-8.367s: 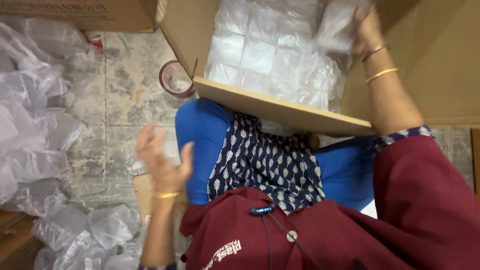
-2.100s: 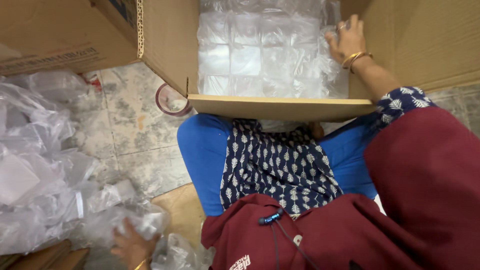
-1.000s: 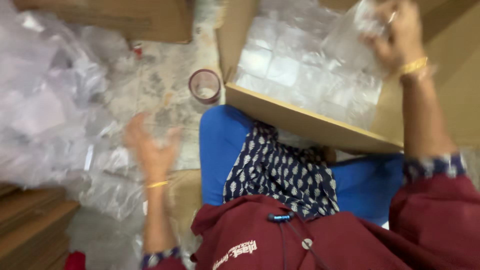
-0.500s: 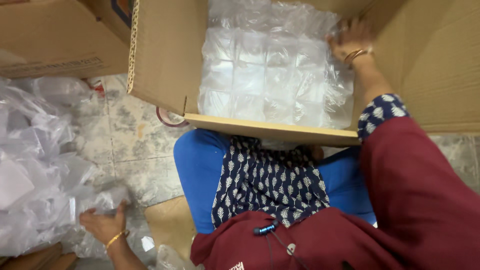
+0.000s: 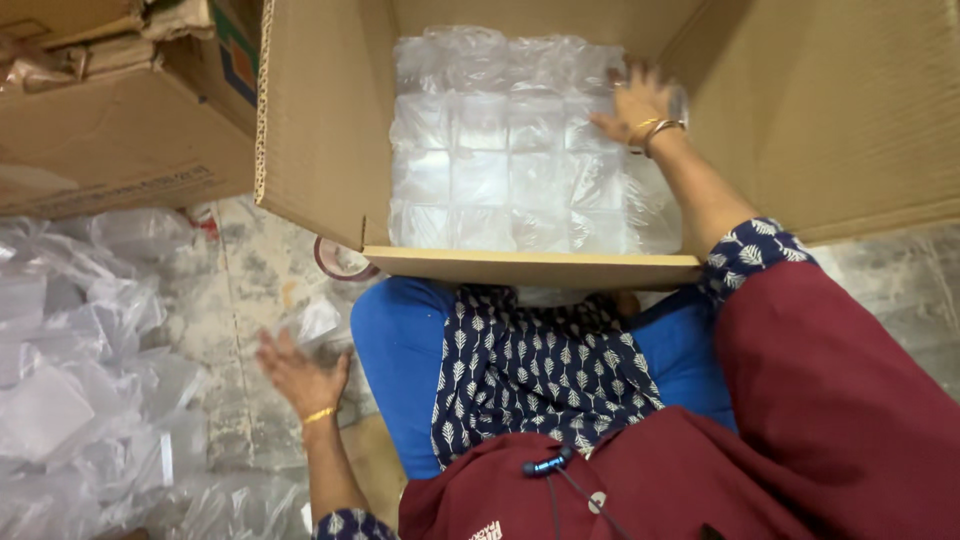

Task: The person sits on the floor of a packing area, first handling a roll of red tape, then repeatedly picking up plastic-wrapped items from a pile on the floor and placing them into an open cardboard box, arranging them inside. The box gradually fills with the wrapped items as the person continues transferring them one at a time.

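The right hand (image 5: 635, 105) lies open, fingers spread, pressing on the clear packets (image 5: 520, 160) packed in rows inside the open carton (image 5: 320, 130), at their far right corner by the carton wall. The left hand (image 5: 300, 372) is down over the floor (image 5: 250, 290), fingers loosely open, a single clear packet (image 5: 315, 322) at its fingertips; whether it grips it I cannot tell, and the heap of bags (image 5: 80, 390) lies just left

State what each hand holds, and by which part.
Left hand grips a clear plastic packet by its lower edge. Right hand holds nothing, resting flat on packets in the cardboard box.
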